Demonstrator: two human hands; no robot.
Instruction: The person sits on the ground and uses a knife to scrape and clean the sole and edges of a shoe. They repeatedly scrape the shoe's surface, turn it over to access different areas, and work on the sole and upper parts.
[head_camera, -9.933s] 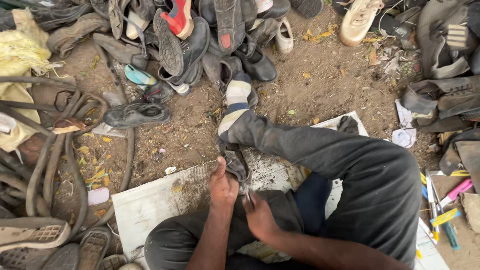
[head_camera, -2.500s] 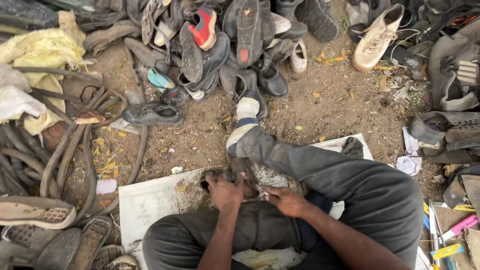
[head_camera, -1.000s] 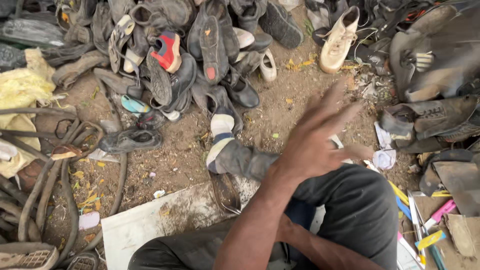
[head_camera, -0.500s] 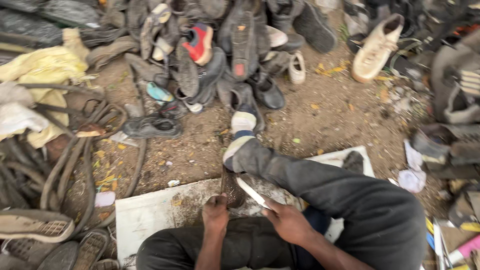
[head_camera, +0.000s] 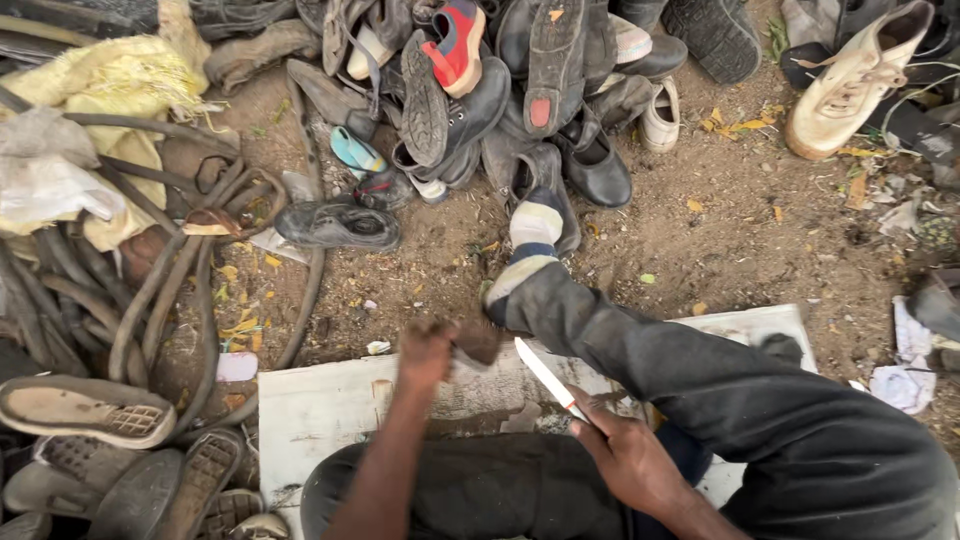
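Observation:
I sit on a white board (head_camera: 330, 410) on the dirt with my right leg stretched forward. My left hand (head_camera: 425, 352) grips a small brown piece, likely a shoe sole or heel (head_camera: 476, 341), blurred by motion, held just above the board. My right hand (head_camera: 625, 455) holds a knife (head_camera: 545, 376) with a pale blade that points up and left toward the brown piece, its tip a short way from it.
A heap of worn shoes (head_camera: 520, 90) lies ahead of my socked foot (head_camera: 528, 240). Rubber strips and hoses (head_camera: 150, 290) and loose soles (head_camera: 85, 410) crowd the left. A white sneaker (head_camera: 850, 80) lies at the top right, rags (head_camera: 905, 385) at the right.
My right hand, raised high toward the shoes a second ago, has come back down holding the knife. My left hand has lifted the brown piece slightly.

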